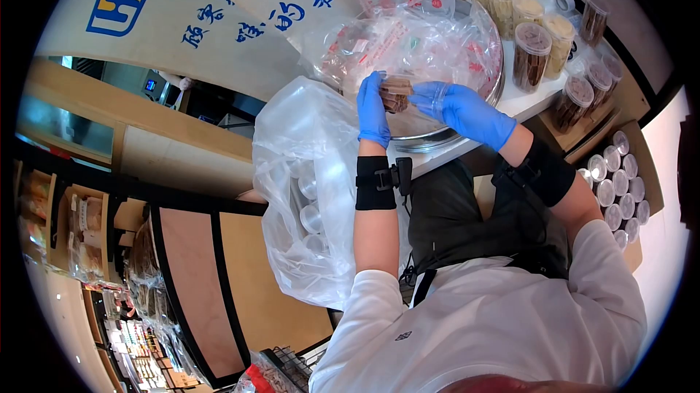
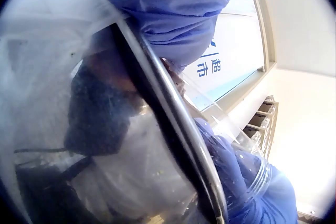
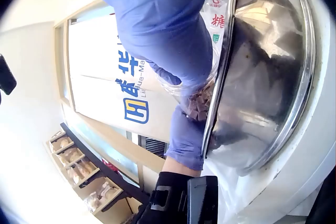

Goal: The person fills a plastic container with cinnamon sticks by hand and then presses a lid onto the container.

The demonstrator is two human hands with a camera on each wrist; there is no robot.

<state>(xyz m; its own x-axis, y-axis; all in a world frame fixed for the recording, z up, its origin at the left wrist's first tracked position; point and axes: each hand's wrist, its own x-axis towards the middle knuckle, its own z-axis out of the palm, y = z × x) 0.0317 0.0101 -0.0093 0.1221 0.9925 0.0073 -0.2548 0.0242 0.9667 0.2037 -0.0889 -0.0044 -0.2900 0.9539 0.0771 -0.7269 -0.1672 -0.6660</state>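
A clear plastic jar lies sideways between two blue-gloved hands, brown flat pieces at its left end. My left hand grips that end. At the ringed mouth, my right hand holds the jar; some fingers show through the clear wall, but I cannot tell how deep they reach. The right wrist view has the brown pieces between my right hand and my left hand. In the left wrist view the jar's rings surround part of my right hand.
Below the hands is a metal basin with clear printed bags in it. Filled jars stand to the right, and a box of clear-lidded jars is lower right. A plastic bag of empty jars hangs left.
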